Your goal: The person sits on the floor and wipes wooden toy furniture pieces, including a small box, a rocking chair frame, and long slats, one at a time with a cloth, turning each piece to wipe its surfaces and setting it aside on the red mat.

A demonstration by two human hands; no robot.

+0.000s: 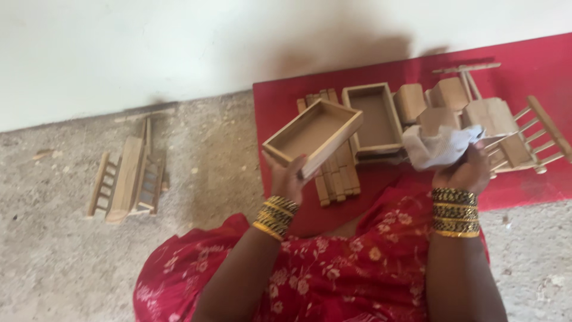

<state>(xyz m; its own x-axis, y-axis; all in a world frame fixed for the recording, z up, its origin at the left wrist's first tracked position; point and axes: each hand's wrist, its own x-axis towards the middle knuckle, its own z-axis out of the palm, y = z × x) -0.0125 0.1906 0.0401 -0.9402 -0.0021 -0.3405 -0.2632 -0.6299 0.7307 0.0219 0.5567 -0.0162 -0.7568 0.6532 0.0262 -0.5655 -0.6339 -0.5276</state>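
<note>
Red mat (pixel 524 59) far right on the rough concrete floor (pixel 59 262), white wall (pixel 119 48) behind it. Person's red floral garment (pixel 333 280) fills the near centre.

On the mat, right side: small wooden bench with a spindle back (pixel 524 134), lying tipped. Just left of it, a cluster of plain wooden blocks (pixel 429 101), touching each other. Thin wooden T-shaped piece (pixel 468 68) at the far edge behind the blocks.

Mat centre: second open wooden tray (pixel 372 119) sits flat on the mat, resting partly on a row of wooden slats (pixel 336 179) that run near-to-far under it.

Off the mat, left on the floor: another small wooden ladder-back piece (pixel 128 176), lying on its side, well apart from everything else.

Held item: shallow rectangular wooden tray (pixel 313 134), open side facing up/toward camera, tilted, raised above the mat just left of the flat tray. Left hand (pixel 289 176) grips its near corner, fingers curled closed round the edge, thumb on the outer side.

Right hand (pixel 465 170) raised near the bench and blocks, fingers bunched closed on a crumpled white cloth (pixel 441 146). Cloth hangs left of the hand, overlapping the blocks in view; contact with them can't be told.

Stacked gold and dark bangles (pixel 275 216) on both wrists.
</note>
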